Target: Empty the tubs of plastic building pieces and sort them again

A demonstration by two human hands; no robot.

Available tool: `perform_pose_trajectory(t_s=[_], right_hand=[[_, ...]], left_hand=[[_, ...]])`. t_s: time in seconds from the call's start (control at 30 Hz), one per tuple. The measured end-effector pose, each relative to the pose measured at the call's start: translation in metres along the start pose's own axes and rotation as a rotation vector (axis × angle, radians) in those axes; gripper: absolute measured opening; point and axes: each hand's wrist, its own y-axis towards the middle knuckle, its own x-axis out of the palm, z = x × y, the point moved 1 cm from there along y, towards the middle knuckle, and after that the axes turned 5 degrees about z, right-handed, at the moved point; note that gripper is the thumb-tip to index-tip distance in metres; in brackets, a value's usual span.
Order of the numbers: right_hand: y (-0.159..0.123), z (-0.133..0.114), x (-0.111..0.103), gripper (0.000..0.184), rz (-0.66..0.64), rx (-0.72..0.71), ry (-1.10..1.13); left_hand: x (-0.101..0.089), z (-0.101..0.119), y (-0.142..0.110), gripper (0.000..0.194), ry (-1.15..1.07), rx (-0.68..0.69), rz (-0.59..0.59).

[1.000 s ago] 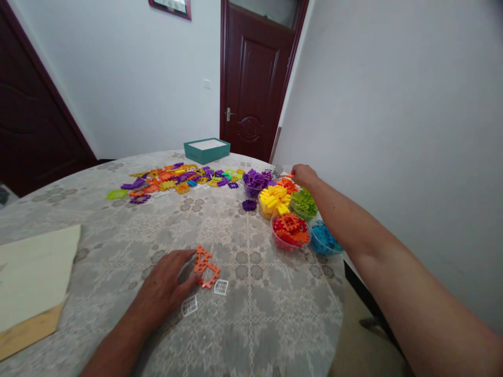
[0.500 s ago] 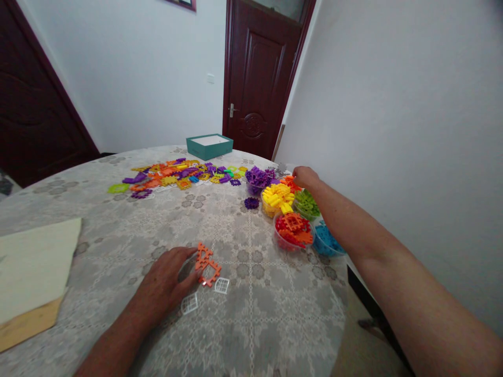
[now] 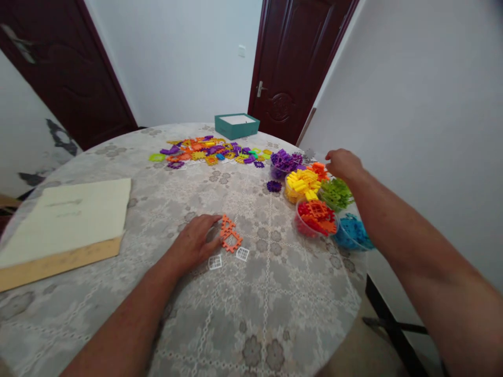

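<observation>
My left hand (image 3: pixel 198 238) rests on the table, its thumb and forefinger closed on the left edge of two joined orange interlocking plastic pieces (image 3: pixel 231 241). The upper piece is triangular and the lower a square frame. Close by lie two small white window lattices (image 3: pixel 215 262). Stretched out to the far right, my right hand (image 3: pixel 342 161) is just above a heap of orange pieces (image 3: pixel 319 170). Its fingers are bent together; whatever they hold, if anything, is hidden. Under that forearm are the bowls of green pieces (image 3: pixel 337 193) and blue pieces (image 3: pixel 352 233).
Clear bowls of purple (image 3: pixel 286 162), yellow (image 3: pixel 302 184) and red-orange pieces (image 3: pixel 316 217) stand on the right. A dark purple piece (image 3: pixel 274 186) lies beside them. Mixed pieces (image 3: pixel 206 152) spread at the back near a teal box (image 3: pixel 237 126). Paper sheets (image 3: pixel 74 214) lie at left.
The view has turned left and down, so everything sits farther right and higher. An orange piece showed at my right fingertips earlier; now none shows there. My left hand stays at the joined orange pieces.
</observation>
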Motion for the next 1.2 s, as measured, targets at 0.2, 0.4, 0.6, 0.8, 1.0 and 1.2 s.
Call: perform_pose_trajectory(t_s=[0.2, 0.4, 0.6, 0.8, 1.0, 1.2], right_hand=[[-0.091, -0.061, -0.053, 0.028, 0.238, -0.309, 0.391], [-0.222, -0.183, -0.046, 0.026, -0.186, -0.643, 0.781], [-0.268, -0.239, -0.016, 0.022, -0.235, -0.527, 0.675], [-0.273, -0.240, -0.001, 0.020, -0.204, -0.477, 0.894], [-0.264, -0.236, 0.005, 0.026, -0.230, -0.510, 0.969], [-0.267, -0.236, 0.005, 0.048, -0.210, -0.504, 1.000]], left_hand=[[-0.004, 0.002, -0.003, 0.063, -0.016, 0.006, -0.061], [0.002, -0.001, -0.003, 0.055, 0.053, 0.144, -0.023], [0.011, 0.002, 0.001, 0.046, 0.185, 0.211, -0.007], [0.011, 0.005, 0.002, 0.034, 0.208, 0.229, 0.020], [0.008, 0.005, 0.004, 0.017, 0.202, 0.189, 0.023], [0.006, 0.003, 0.005, 0.018, 0.174, 0.137, 0.044]])
